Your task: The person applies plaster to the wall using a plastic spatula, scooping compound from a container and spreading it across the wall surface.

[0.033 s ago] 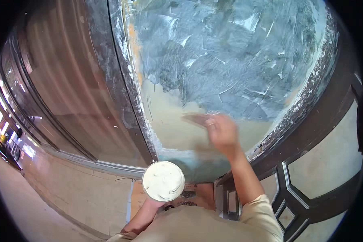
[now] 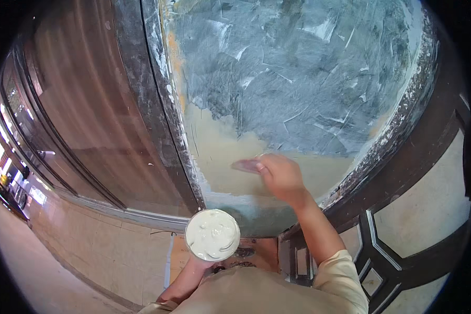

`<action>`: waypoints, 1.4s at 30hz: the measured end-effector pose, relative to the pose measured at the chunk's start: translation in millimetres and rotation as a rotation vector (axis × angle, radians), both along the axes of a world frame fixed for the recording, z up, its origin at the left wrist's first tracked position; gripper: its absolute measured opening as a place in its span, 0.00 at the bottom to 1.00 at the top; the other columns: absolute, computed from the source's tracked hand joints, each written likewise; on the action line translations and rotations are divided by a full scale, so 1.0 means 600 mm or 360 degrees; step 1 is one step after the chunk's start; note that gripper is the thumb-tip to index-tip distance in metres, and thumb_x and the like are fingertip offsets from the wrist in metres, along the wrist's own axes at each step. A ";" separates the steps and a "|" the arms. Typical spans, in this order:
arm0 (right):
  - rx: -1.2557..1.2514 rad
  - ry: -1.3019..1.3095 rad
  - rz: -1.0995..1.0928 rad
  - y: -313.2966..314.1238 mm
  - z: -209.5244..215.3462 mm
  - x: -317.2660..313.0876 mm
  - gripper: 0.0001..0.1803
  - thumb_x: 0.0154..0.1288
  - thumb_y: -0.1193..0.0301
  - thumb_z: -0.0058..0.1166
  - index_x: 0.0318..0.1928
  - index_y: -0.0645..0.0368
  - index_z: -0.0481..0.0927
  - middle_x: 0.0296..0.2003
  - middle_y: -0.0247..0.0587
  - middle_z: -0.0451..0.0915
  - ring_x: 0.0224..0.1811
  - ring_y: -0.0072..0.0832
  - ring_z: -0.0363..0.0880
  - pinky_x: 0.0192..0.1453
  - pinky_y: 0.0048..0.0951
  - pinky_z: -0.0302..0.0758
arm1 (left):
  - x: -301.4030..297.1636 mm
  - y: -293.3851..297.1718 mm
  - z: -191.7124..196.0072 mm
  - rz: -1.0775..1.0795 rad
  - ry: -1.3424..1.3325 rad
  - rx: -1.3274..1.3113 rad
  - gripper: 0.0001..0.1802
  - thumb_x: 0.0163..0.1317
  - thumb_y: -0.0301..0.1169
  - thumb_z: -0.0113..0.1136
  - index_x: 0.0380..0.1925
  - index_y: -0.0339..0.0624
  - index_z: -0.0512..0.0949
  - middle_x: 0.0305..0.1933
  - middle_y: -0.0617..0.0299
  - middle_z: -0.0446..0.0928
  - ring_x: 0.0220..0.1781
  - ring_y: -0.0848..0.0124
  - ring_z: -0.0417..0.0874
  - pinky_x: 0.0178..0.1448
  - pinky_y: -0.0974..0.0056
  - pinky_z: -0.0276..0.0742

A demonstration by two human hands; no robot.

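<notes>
In front of me is a wall panel (image 2: 298, 78) with patchy grey-blue filler, and a smooth beige coat (image 2: 220, 141) covers its lower part. My right hand (image 2: 282, 178) is closed around a flat putty scraper (image 2: 246, 166), whose blade lies at the beige layer, left of the fingers. Low in the view, my left hand (image 2: 200, 263) grips a round tub (image 2: 186, 246) from below. Creamy white putty (image 2: 213, 234) fills the tub and has swirl marks on top. Most of the left fingers are hidden under the tub.
Left of the panel stands a dark, paint-smeared frame (image 2: 165, 136) beside brown glossy door panels (image 2: 94, 104). A dark patterned door (image 2: 392, 220) is on the right. Cardboard (image 2: 180, 256) lies on the tiled floor (image 2: 115, 246) below.
My right hand and the scraper have shifted slightly down and left over the beige coat. The left hand and tub stay in place.
</notes>
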State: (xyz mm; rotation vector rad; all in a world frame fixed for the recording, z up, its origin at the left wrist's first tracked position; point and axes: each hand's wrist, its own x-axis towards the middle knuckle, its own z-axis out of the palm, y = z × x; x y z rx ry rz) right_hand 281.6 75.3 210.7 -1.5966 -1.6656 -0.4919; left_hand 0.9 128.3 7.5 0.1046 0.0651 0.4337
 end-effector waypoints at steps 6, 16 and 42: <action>0.0436 0.0406 -0.0502 -0.012 0.045 0.007 0.10 0.68 0.67 0.53 0.42 0.59 0.81 0.35 0.48 0.82 0.38 0.47 0.81 0.44 0.44 0.76 | -0.021 -0.007 0.045 0.0110 -0.0065 0.0055 0.32 0.72 0.52 0.44 0.69 0.47 0.63 0.71 0.53 0.66 0.70 0.52 0.70 0.71 0.43 0.69; 0.0274 0.0346 -0.0588 0.015 0.022 -0.019 0.12 0.71 0.63 0.49 0.40 0.57 0.81 0.32 0.50 0.81 0.37 0.52 0.78 0.42 0.46 0.73 | -0.039 0.016 0.042 0.0066 -0.0246 0.0019 0.32 0.72 0.52 0.42 0.70 0.48 0.62 0.73 0.51 0.63 0.72 0.51 0.67 0.72 0.41 0.65; -0.0341 -0.0297 -0.0074 0.124 0.026 -0.127 0.07 0.68 0.65 0.51 0.41 0.51 0.80 0.31 0.41 0.81 0.36 0.44 0.79 0.43 0.45 0.70 | -0.090 0.071 0.059 0.0073 0.0110 0.0483 0.26 0.72 0.40 0.52 0.67 0.45 0.65 0.65 0.55 0.72 0.64 0.61 0.76 0.65 0.50 0.76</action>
